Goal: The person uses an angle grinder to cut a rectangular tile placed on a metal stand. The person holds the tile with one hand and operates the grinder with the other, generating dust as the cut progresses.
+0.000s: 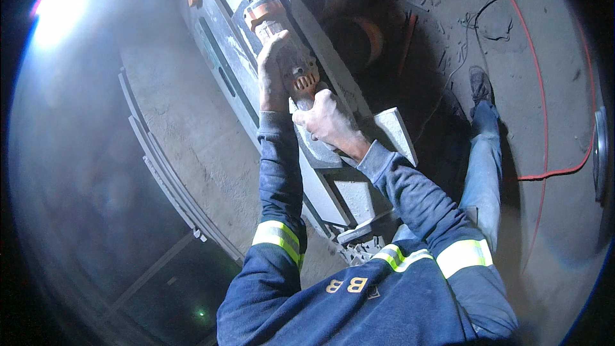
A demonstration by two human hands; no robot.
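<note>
An orange and grey angle grinder (286, 51), coated in dust, lies lengthwise between my hands over a long grey workpiece (330, 64). My left hand (272, 70) is wrapped round the grinder's body from the left side. Lower down, my right hand (332, 118) grips its rear end, near the vent slots. The grinder's head points to the far end, beside a rounded pale edge that may be its disc or guard. Under my right wrist, a grey block-like piece (395, 133) sticks out to the right of the workpiece.
A red hose (541, 90) and a dark cable (477, 22) run over the dusty floor at right. Long metal strips (168, 179) lie at left. Scraps (366, 251) are piled near my body. An orange curved object (370, 40) sits right of the workpiece. Bright light glares at upper left.
</note>
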